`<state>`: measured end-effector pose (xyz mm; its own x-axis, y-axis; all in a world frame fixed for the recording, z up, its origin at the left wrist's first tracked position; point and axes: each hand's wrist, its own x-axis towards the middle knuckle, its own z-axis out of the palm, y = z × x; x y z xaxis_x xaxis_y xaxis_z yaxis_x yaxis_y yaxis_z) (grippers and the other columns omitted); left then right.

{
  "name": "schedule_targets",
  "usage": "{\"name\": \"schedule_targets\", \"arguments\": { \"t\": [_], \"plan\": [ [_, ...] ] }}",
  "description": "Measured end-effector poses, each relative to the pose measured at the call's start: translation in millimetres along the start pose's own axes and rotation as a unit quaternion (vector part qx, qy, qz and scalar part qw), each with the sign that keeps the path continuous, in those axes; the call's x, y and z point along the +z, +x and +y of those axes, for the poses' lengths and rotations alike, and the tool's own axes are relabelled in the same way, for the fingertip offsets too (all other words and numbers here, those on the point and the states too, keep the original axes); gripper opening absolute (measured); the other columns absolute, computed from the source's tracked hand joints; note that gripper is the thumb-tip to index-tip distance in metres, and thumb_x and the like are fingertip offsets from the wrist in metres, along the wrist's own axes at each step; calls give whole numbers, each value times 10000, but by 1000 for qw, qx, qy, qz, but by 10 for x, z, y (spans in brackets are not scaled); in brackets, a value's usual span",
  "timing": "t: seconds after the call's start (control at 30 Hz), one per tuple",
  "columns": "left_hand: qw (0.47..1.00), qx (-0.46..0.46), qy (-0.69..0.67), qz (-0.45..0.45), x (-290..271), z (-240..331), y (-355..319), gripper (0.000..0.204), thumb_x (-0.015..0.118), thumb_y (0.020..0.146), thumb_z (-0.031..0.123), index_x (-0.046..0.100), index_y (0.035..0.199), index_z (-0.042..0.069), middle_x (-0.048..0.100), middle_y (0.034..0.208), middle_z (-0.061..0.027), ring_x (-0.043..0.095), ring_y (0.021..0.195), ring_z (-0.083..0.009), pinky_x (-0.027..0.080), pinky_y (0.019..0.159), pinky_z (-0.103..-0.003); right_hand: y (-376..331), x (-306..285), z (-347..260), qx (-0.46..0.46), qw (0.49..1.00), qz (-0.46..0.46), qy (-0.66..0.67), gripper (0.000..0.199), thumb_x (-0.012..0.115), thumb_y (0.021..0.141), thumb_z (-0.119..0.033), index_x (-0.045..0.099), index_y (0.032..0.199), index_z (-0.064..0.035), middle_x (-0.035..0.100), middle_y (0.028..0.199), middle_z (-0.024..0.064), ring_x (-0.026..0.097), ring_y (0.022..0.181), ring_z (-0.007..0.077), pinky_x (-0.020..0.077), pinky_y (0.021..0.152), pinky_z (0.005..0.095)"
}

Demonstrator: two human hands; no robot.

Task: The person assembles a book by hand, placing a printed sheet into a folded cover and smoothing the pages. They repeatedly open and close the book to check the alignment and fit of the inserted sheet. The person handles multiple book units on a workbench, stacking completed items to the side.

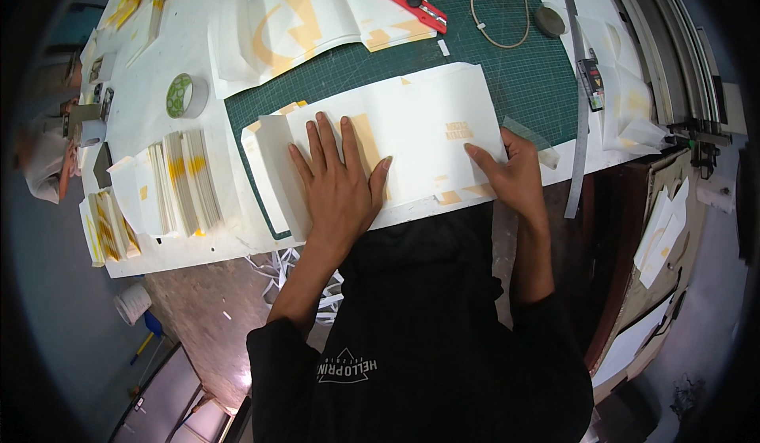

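A long white printed sheet (427,118) with pale orange shapes lies over the green cutting mat (522,79) at the table's near side. Its left part has a raised fold standing up. My left hand (336,174) presses flat on the sheet beside that fold, fingers spread. At the sheet's right end, my right hand (514,174) grips the edge, thumb on top and the other fingers mostly hidden beneath. A translucent strip (530,138) sticks out next to my right hand; whether I hold it cannot be told.
A red utility knife (408,3) rests beyond the sheet on other printed sheets (285,27). A tape roll (187,96) and stacks of folded paper (186,182) stand left. A steel ruler (582,118) overhangs the table's right edge. Paper strips (281,273) lie below.
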<state>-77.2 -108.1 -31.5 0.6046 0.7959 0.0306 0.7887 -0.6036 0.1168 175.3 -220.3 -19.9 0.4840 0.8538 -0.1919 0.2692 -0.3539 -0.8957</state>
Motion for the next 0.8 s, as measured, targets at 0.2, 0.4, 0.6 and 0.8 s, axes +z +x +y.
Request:
{"name": "schedule_targets", "arguments": {
  "t": [0.2,0.4,0.6,0.8],
  "plan": [
    [1000,3,-2,12,-4,1,-8,820,574,1063,512,371,1597,-75,279,1655,-413,251,1560,-581,172,1220,-762,0,0,9,2,1000,-3,-4,289,803,927,-134,754,1110,84,799,942,198,768,809,227,585,752,357],
    [1000,5,4,18,19,-8,-9,820,581,1058,511,376,1595,-74,282,1653,-414,260,1557,-579,185,1216,-763,3,1,18,-5,1000,-3,-5,290,798,930,-137,755,1115,83,797,944,203,767,803,230,585,755,360],
    [1000,0,5,17,34,11,-1,831,591,1051,515,370,1600,-69,275,1660,-406,254,1564,-566,177,1221,-759,11,-24,27,1,1000,-11,-1,297,794,932,-137,750,1120,89,798,973,216,772,823,244,588,776,363],
    [1000,-3,4,15,36,4,-8,834,588,1051,514,361,1604,-67,260,1668,-400,247,1568,-561,171,1225,-756,12,-4,-16,-2,1000,-4,-7,302,797,936,-147,746,1111,94,798,986,222,777,851,250,590,793,368]
  ]
}}
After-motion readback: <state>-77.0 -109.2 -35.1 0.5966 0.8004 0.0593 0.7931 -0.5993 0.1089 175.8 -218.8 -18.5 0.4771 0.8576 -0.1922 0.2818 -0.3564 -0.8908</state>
